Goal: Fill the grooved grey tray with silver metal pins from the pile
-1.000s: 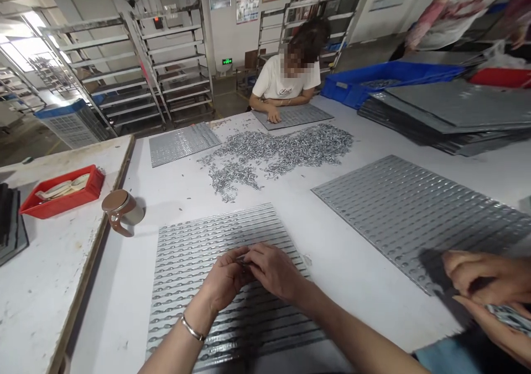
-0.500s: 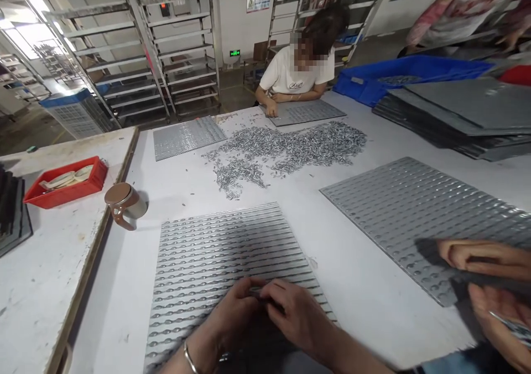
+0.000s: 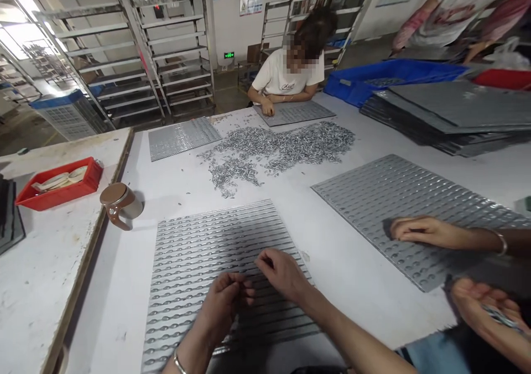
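Note:
Right before me lies a grey ridged sheet (image 3: 186, 269) with rows of small raised, shiny oval bumps. My left hand (image 3: 226, 302), a bangle on its wrist, hovers over its near part with fingers curled in; whatever they hold is hidden. Thumb and forefinger pinched, my right hand (image 3: 284, 274) is over the sheet's middle right; anything between the tips is too small to make out. Beyond the sheet spreads a pile of small silvery oval pieces (image 3: 307, 141).
At right, a co-worker's hand (image 3: 431, 233) is over another sheet (image 3: 373, 197); their other hand (image 3: 485, 307) holds silvery pieces. A person (image 3: 286, 75) works opposite. Around stand a brown mug (image 3: 124, 205), a red tray (image 3: 62, 191), stacked sheets (image 3: 464, 105) and a blue bin (image 3: 348, 89).
My hands, together before, are now apart: the right has moved forward over the sheet, the left slightly back left. The co-worker's hand at right has moved left over their sheet.

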Available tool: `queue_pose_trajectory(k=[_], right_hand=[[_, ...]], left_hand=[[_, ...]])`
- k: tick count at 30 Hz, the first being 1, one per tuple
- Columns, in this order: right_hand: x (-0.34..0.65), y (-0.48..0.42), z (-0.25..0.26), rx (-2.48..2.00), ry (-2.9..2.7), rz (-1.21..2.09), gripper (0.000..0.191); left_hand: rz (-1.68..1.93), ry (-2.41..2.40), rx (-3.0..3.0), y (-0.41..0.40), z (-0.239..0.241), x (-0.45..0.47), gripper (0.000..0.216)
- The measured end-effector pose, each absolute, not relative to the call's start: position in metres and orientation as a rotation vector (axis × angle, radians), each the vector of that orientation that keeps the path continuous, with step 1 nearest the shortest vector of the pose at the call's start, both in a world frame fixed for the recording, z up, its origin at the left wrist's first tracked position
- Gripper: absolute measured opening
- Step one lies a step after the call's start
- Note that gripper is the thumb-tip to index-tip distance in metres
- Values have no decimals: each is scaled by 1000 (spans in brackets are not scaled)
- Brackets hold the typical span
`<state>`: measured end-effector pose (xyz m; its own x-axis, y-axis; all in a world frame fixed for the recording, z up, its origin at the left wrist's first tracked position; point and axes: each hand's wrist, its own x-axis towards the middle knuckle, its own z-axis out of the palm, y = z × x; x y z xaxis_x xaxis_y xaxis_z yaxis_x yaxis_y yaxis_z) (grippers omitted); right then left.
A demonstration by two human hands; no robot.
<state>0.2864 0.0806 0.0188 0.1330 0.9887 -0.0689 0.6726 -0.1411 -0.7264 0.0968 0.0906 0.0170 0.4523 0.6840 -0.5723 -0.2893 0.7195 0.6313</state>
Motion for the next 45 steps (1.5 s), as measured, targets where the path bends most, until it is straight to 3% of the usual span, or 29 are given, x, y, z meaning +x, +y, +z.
queue_pose_trajectory(k=[8,14,22,30,38,45], right_hand=[[270,103,-5,-2103,-1654,650,20],[273,107,-4,-2176,-1611,678,7],[270,68,27,-1573,-1487,1067,30],[279,63,29,-1541,-1393,1256,15],[286,92,7,-1803,-1688,843,16],[280,101,1,-2043,-1729,843,15]], left_hand=[[634,1015,504,102,17,82,44],[660,1013,483,112,16,88,42],[679,969,519,106,22,103,39],[660,1013,860,97,22,109,29],[728,1102,778,110,20,94,32],[756,1075,715,116,23,86,33]])
